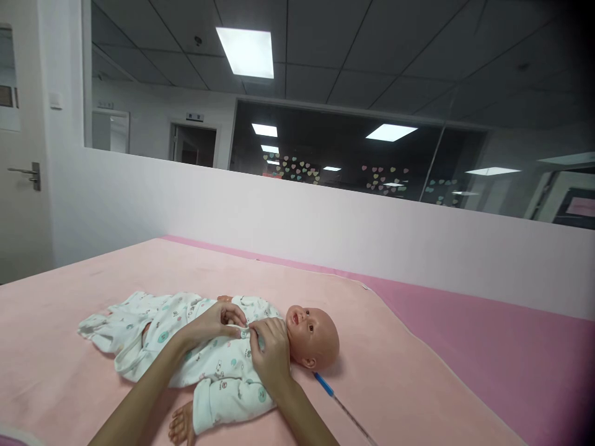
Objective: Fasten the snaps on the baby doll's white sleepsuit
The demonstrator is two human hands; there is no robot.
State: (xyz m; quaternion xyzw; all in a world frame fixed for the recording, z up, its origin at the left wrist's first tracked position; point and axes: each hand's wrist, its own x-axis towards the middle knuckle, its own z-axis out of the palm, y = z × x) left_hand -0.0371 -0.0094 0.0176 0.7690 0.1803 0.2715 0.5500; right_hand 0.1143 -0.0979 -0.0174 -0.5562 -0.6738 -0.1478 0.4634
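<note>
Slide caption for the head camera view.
Bare left hand and right hand touch the white printed outfit of a bald baby doll on pink fabric.

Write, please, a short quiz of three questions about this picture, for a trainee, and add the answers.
1. Where do the left hand and right hand meet on the doll?
A) at its feet
B) over its chest
C) on top of its head

2. True or false: the doll lies face down.

3. Fill in (head or foot): the blue end of the thin rod lies beside the doll's ____.

Key: 1. B; 2. False, it lies on its back; 3. head.
</note>
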